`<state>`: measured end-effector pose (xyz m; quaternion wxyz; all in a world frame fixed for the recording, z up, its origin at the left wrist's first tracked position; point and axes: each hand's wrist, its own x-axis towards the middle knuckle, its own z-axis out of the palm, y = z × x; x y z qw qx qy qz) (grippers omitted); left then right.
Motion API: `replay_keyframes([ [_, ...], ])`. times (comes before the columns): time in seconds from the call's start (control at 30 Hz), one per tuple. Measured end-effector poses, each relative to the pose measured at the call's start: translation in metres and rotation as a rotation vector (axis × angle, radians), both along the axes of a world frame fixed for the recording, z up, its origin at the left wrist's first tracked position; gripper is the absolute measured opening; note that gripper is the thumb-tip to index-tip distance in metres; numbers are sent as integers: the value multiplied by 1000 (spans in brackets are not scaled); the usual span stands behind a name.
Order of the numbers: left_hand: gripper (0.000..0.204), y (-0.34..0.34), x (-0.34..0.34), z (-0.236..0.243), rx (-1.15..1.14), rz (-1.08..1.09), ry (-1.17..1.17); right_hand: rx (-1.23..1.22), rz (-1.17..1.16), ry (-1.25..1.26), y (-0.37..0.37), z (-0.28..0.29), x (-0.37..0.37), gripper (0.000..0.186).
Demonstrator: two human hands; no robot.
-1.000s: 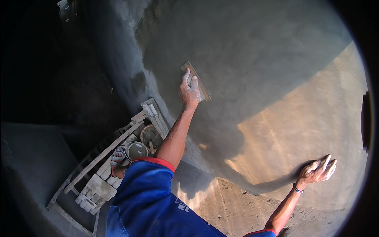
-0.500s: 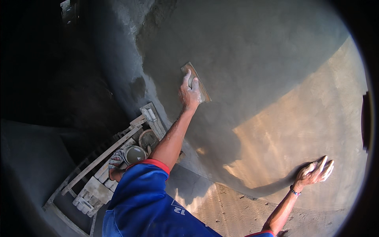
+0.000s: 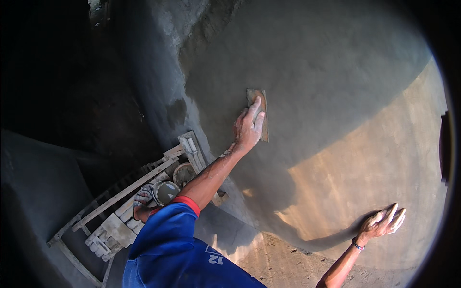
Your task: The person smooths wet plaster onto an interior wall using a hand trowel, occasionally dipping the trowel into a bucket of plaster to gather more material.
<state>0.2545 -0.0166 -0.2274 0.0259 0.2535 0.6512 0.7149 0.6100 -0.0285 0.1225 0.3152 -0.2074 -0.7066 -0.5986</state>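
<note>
My left hand point(image 3: 248, 127) grips a flat plastering float point(image 3: 254, 94), its fingers and thumb wrapped over the grip. The float's face is against a wet grey plastered wall point(image 3: 307, 105), and it stands nearly upright in the view. At the lower right, my right hand point(image 3: 382, 221) has its fingers stretched and slightly spread over the sunlit part of the wall. Pale dust coats those fingers, and a beaded bracelet circles the wrist. Nothing is held in it. Whether the whole palm touches the wall is hidden.
Lower left, a scaffold of wooden planks point(image 3: 126, 194) carries a bucket point(image 3: 154, 193) of grey liquid, a round pan point(image 3: 183, 174) and pale blocks point(image 3: 117, 230). A dusty foot point(image 3: 142, 198), or what looks like one, is beside the bucket. Sandy ground point(image 3: 283, 259) shows below the wall.
My left hand has moved the float right and downward across the wall, and the float has turned more upright. The view has shifted slightly. My right hand stays in nearly the same place.
</note>
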Motion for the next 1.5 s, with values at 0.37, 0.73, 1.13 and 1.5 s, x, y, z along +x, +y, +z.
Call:
replay_keyframes([
  [0.37,41,2,-35,29,64,30,-194,-25,-2,16,3,-1,2,51],
  [0.73,42,15,-146,86,132,12,-233,-11,9,37,5,0,1,53],
  [1.13,42,27,-182,25,95,132,-326,8,-8,6,2,0,-1,53],
  [1.5,37,15,-150,170,163,-29,138,9,-55,21,-2,0,9,54],
])
